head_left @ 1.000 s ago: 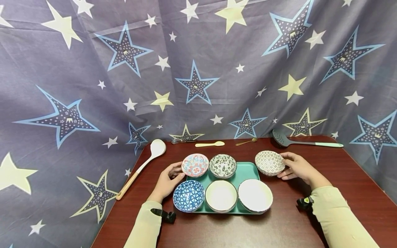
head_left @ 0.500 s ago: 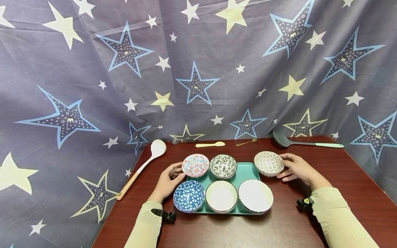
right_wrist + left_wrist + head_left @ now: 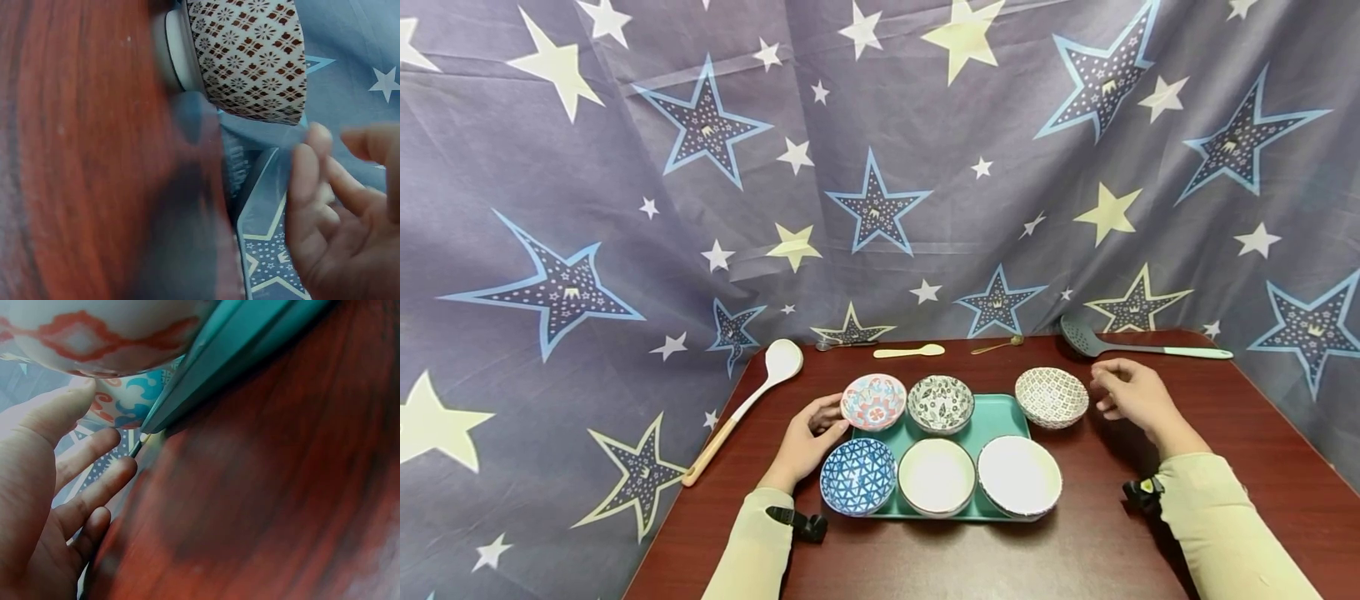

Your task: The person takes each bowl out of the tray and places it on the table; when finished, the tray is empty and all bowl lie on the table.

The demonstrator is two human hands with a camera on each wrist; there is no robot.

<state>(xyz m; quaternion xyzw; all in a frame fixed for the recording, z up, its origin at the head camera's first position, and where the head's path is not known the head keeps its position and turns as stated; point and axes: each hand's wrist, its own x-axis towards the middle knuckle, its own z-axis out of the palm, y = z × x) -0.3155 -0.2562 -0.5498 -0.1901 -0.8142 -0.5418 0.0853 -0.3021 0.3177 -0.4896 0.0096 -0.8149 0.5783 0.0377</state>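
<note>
Right hand [image 3: 1138, 402]: has released the brown-patterned bowl [image 3: 1052, 398]; in both earlier pictures it grips the bowl's right side.
Fingers [image 3: 304, 172]: earlier set against the rim and the lower wall; now loosely bent and withdrawn from both, as the right wrist view confirms.
Clearance: a narrow strip of dark-red tabletop [image 3: 1093, 533] now shows between hand and bowl, where contact was.
Hand position: shifted slightly right, now just beside the bowl.
Right wrist camera [image 3: 1142, 495] and right sleeve [image 3: 1228, 521]: displaced slightly right with the hand.
Brown-patterned bowl: now free of the hand.
</note>
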